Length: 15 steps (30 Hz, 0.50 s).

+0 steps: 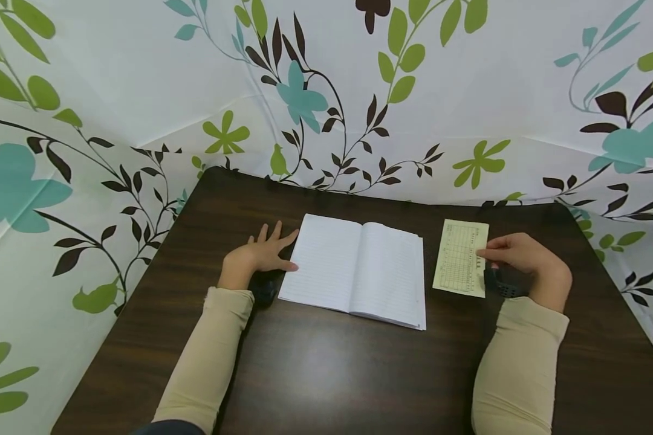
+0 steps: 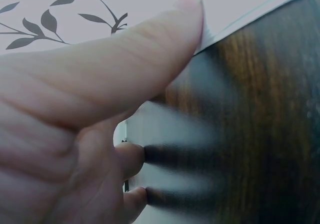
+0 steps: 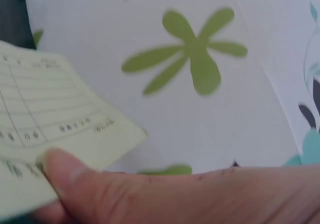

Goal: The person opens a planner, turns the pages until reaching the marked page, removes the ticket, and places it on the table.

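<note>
An open notebook (image 1: 326, 260) with lined white pages lies on the dark wooden table. My left hand (image 1: 258, 254) is at its left edge, fingers spread, the thumb (image 2: 170, 39) on the page edge and the other fingertips on the wood. To the right of the notebook, my right hand (image 1: 528, 257) pinches a pale yellow printed slip (image 1: 459, 257) by its right edge, between thumb and fingers. In the right wrist view the thumb lies across the slip (image 3: 45, 99), which shows ruled columns and small printed characters.
The brown table (image 1: 315, 374) reaches back to a white cloth (image 1: 158, 78) printed with green, blue and dark leaves, which hangs behind it and at both sides. Dark wrist cameras, one of them a black device (image 1: 265, 290), sit under the wrists.
</note>
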### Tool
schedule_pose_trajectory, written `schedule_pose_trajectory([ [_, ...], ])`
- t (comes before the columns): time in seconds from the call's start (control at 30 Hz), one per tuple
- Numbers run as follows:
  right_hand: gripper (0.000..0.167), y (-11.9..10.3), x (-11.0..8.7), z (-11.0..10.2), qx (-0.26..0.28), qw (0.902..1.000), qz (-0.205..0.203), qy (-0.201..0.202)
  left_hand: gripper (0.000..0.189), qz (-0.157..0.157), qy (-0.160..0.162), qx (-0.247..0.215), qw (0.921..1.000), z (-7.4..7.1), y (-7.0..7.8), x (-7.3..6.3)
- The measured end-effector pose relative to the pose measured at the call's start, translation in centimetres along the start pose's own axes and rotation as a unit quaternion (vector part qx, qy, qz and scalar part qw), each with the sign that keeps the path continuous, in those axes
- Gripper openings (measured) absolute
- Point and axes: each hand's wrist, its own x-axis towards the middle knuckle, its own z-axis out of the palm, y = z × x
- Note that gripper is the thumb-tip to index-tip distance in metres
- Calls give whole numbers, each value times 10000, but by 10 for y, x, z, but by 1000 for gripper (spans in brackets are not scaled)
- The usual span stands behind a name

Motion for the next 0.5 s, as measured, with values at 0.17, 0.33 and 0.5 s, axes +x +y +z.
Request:
schedule_pose_trajectory([
  [0.17, 37, 17, -2, -3, -18, 9999, 131, -49, 93, -23, -43, -16, 10000, 0, 0, 0],
  [0.33, 36, 26, 5, 0, -18, 9999, 140, 64, 93, -24, -25, -36, 10000, -1, 1, 0],
  [0.5, 39, 29, 11, 4, 71, 9996, 289, 32, 93, -23, 12, 28, 10000, -3, 2, -2],
])
